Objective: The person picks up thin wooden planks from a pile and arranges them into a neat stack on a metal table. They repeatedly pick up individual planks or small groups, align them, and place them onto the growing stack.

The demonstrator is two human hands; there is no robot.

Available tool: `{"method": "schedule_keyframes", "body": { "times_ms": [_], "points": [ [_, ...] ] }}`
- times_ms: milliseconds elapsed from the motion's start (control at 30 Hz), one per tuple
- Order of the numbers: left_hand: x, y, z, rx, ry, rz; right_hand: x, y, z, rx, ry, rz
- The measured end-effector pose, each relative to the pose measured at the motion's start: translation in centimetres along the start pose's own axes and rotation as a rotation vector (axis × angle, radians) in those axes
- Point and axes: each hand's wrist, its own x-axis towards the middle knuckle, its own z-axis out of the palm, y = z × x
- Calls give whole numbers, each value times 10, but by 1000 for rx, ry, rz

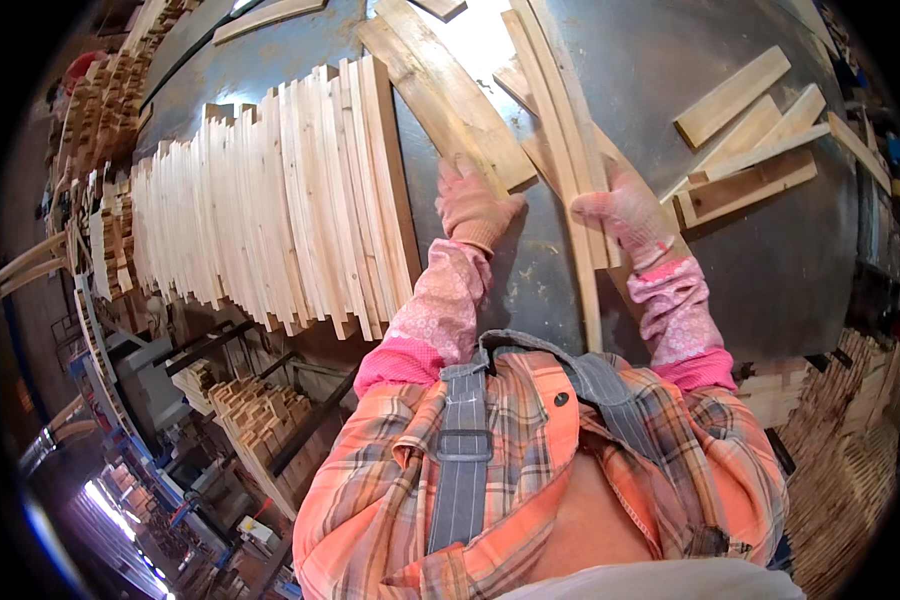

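My left hand (467, 207), in a pinkish work glove, is closed round the near end of a wooden board (425, 92), thumb out to the right. A second board (475, 100) lies along that board's right side. To the right, my gloved right hand (627, 218) grips long wooden strips (555, 110) standing nearly lengthwise before me. Its thumb crosses their top and its fingers are at their right side, partly hidden. Other wood pieces (540, 155) lie crosswise beneath the strips.
A long row of upright-edged boards (270, 200) stands close-packed left of my left hand. Several short wood blocks (740, 95) lie loosely at the right of the dark metal tabletop (770, 270). Stacked wood (840, 450) is below the table at right, with more stacks (255, 410) at lower left.
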Motion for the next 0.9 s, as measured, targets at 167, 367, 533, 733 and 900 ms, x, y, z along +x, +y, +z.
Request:
{"method": "schedule_keyframes", "body": {
  "times_ms": [167, 367, 533, 733, 900],
  "points": [
    [3, -57, 7, -56, -5, -101, -58, 70, -2, -104, -53, -75],
    [-75, -84, -26, -753, -355, -178, -88, 108, 8, -103, -107, 233],
    [-128, -100, 4, -1552, -658, -113, -70, 102, 62, -5, -112, 89],
    [-108, -117, -60, -635, -600, -111, 0, 165, 123, -488, -37, -48],
    [-92, -125, -97, -97, -87, 142, 17, 144, 170, -1162, -282, 387]
  ]
}}
